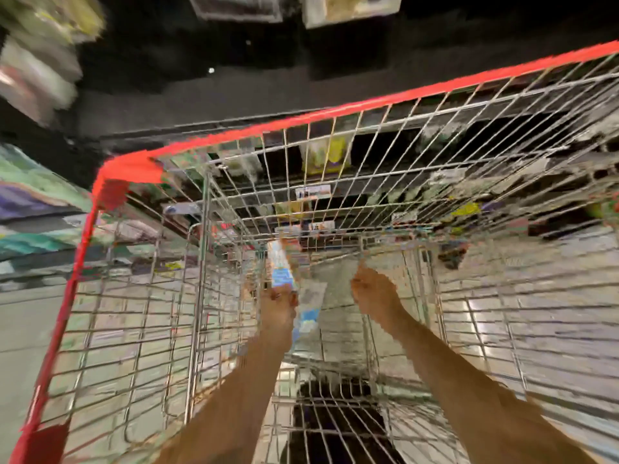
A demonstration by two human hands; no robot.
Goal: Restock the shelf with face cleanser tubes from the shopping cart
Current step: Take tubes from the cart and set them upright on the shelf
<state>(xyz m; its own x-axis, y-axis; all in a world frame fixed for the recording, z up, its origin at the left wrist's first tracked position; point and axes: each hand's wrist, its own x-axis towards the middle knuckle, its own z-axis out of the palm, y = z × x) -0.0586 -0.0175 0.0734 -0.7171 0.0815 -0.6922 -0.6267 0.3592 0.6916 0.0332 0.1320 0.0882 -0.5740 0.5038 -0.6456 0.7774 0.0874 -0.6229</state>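
Left hand (279,304) grips one tube (280,267) | right hand (373,289) empty, half-open | one cart (234,135)

shelf goods (326,155): blurred | tube (281,266) label unreadable (motion smear)

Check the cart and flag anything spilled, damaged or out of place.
Nothing stands out, though the frame is badly blurred. The left hand holds a blue-and-white tube inside the wire cart; the right hand reaches in beside it. No spill or damage shows.

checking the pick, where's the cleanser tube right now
In the head view, the cleanser tube is deep inside the wire cart, just left of centre, held by the left hand.
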